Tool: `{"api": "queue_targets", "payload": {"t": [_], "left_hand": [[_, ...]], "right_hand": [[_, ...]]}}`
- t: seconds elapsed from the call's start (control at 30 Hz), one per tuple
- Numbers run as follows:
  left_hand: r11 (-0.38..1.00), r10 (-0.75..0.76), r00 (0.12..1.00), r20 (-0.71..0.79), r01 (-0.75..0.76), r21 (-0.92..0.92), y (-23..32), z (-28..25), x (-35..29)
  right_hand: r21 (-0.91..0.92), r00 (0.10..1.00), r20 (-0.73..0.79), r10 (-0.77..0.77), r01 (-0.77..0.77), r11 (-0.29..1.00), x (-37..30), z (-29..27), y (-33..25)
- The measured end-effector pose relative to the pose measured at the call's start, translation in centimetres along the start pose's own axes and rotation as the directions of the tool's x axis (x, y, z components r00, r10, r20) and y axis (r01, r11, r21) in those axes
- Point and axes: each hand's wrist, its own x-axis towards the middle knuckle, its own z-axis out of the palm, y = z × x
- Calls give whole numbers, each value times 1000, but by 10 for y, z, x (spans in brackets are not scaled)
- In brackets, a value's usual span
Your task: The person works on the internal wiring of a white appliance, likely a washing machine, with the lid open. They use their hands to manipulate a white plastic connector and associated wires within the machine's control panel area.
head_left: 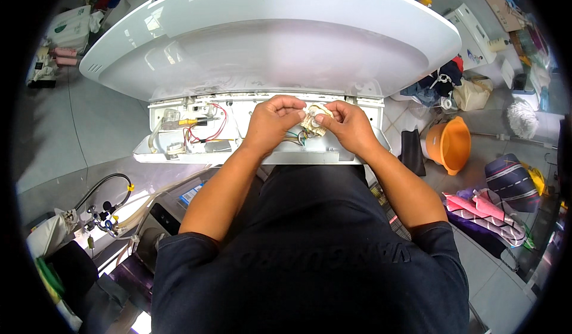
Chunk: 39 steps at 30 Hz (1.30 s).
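Note:
Both hands hold a small cream-white part with a rounded body (314, 118), from which several thin coloured wires run down. My left hand (273, 122) pinches its left edge between thumb and fingertips. On the other side, my right hand (350, 125) grips it with the thumb across its front. The part is held above the long, open white panel housing (250, 155) of an appliance. Red wires (224, 125) loop inside the housing at left, beside what looks like a yellow-handled screwdriver (189, 122). Fingers hide some of the part.
Behind the housing rises a big glossy white curved cover (268, 54). An orange bucket (448, 146) is on the floor at right, near pink cloth (482, 212). Hoses and a black cable (98, 194) lie at lower left. A white box-shaped unit (471, 36) stands far right.

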Motion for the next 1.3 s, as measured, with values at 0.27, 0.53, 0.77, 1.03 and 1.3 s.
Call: {"api": "queue_targets", "payload": {"t": [0.27,0.53,0.77,1.03,1.3], "left_hand": [[946,124,991,57,-135,294,-3,0,-6],[916,183,977,106,-209,343,-5,2,-6],[929,186,978,95,-207,307,-11,2,-2],[941,133,988,80,-151,303,-8,2,-3],[955,91,989,113,-119,271,-6,-1,-4]], "right_hand": [[0,999,-30,-31,31,1000,-4,3,-3],[-22,996,-76,-54,52,998,-8,2,-9],[-13,996,-78,-51,51,999,-8,3,-10],[-20,996,-73,-50,48,999,-8,2,-12],[-5,996,-86,-35,35,999,-9,3,-11]]}}
